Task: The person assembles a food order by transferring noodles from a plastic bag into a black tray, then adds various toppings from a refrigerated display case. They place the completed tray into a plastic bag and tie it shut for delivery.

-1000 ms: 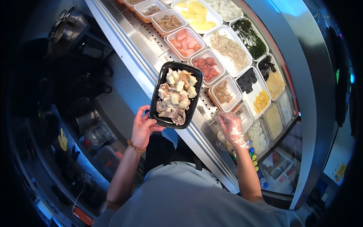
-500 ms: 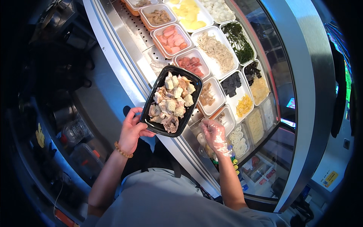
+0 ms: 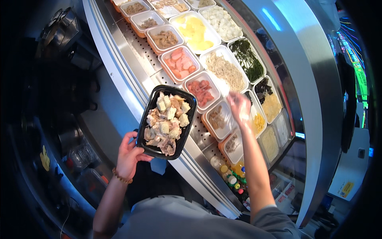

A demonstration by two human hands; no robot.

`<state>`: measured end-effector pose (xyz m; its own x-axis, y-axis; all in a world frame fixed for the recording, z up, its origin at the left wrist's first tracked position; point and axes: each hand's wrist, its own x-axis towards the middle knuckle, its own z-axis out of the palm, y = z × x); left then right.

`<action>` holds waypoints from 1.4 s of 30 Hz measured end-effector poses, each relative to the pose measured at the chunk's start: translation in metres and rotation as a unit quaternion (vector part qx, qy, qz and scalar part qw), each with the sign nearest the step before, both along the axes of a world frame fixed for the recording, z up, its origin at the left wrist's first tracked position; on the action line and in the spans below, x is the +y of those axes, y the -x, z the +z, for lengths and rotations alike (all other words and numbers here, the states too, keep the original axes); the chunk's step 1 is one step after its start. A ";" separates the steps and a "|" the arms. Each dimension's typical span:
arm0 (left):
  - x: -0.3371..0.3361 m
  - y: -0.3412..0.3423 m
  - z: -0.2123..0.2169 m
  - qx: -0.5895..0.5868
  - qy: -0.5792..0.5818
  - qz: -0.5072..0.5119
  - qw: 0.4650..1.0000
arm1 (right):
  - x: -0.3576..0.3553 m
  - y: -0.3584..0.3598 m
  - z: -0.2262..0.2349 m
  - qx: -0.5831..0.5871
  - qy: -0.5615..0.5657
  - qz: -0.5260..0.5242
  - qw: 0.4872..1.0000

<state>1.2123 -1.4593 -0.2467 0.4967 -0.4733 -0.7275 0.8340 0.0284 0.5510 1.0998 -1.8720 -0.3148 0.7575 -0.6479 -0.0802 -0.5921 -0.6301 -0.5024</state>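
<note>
My left hand (image 3: 129, 157) grips the lower left corner of a black plastic food tray (image 3: 183, 133), thumb over the rim. The tray holds chopped pale-brown meat pieces (image 3: 159, 131) and cream-coloured cubes (image 3: 164, 127). Farther right, my right hand (image 3: 240, 106), in a thin clear glove, is over the display case. It is close to the near end of the white container of pale shredded strips (image 3: 225, 69). Motion smears its fingers, so I cannot see whether they hold anything. Beside it are containers of red slices (image 3: 201, 91) and light-brown strips (image 3: 218, 117).
Several white containers fill the case, including pink sausage slices (image 3: 180, 63), pale yellow slices (image 3: 193, 32) and dark green strands (image 3: 246, 57). A metal edge (image 3: 123, 75) runs along the near side. Bottles (image 3: 230, 179) stand lower right. Curved glass and a frame (image 3: 294, 47) close the far side.
My right hand has moved up and away from the lower containers, toward the shredded strips. The black tray has shifted slightly left and down, still in my left hand. The view has shifted a little.
</note>
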 end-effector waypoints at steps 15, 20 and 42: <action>0.002 -0.006 -0.004 -0.132 0.045 -0.030 0.990 | -0.088 -0.072 -0.060 -0.163 0.026 -0.123 0.979; -0.023 -0.022 0.014 -0.162 0.073 -0.091 0.980 | -0.080 -0.005 -0.003 -0.253 0.015 -0.118 0.960; -0.143 -0.032 -0.048 -0.119 0.119 -0.154 0.974 | 0.164 -0.016 0.093 -0.209 0.111 0.101 0.966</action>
<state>1.2445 -1.6026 -0.2950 0.4461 -0.7678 -0.4598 0.6725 -0.0514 0.7383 1.1156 -1.7081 -0.2217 0.8063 -0.4501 0.3837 -0.2208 -0.8309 -0.5107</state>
